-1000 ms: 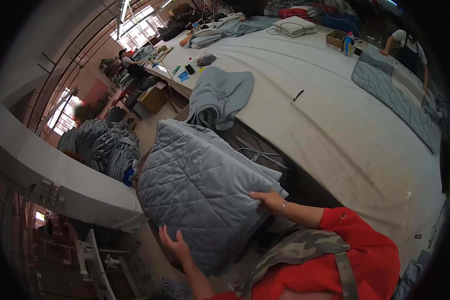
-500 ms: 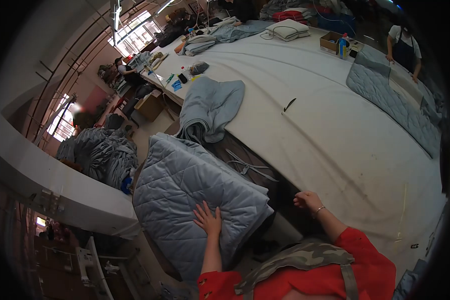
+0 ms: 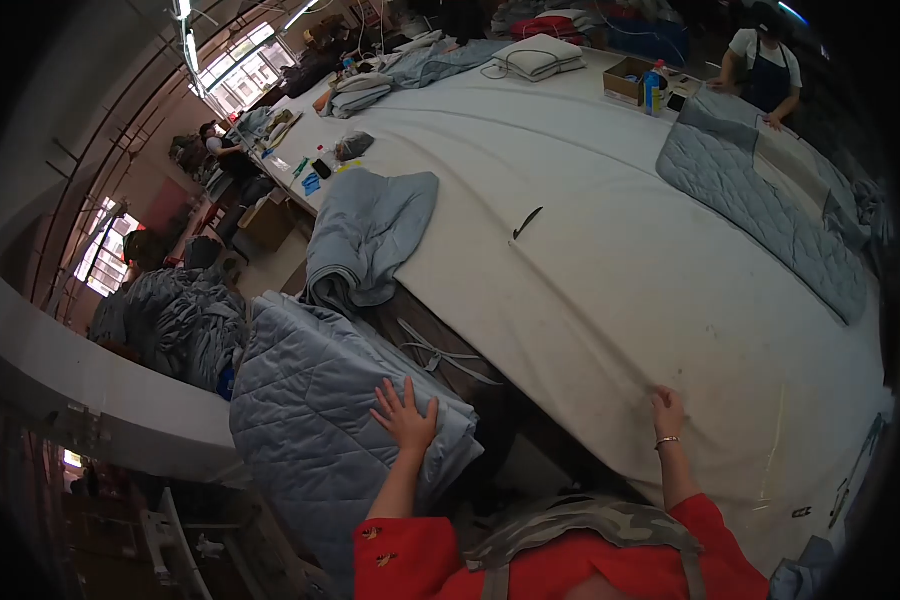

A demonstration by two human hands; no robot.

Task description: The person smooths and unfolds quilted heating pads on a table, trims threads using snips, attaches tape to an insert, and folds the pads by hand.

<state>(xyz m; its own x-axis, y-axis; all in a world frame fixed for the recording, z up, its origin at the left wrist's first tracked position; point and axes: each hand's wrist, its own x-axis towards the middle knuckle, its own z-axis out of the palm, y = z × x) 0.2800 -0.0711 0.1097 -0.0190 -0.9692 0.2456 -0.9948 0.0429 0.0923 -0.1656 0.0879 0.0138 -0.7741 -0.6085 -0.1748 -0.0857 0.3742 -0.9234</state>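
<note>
Folded grey-blue quilted fabric hangs at the left beside the long table. On its upper side my left hand lies flat, fingers spread. My right hand, with a bracelet at the wrist, is over the near part of the white-covered table, its fingers curled; whether they hold anything is too small to tell. Behind the quilt, a rolled grey cloth rests at the table's edge. Pale ties lie on dark material between quilt and table.
A thin dark curved tool lies mid-table. A co-worker handles another quilted piece at the far right. Nearby are a cardboard box and a blue bottle. A heap of grey fabric stands at the left.
My right hand has left the quilt's edge and moved right over the table. My left hand has come down onto the quilt. The view has shifted, and the quilt appears further left.
</note>
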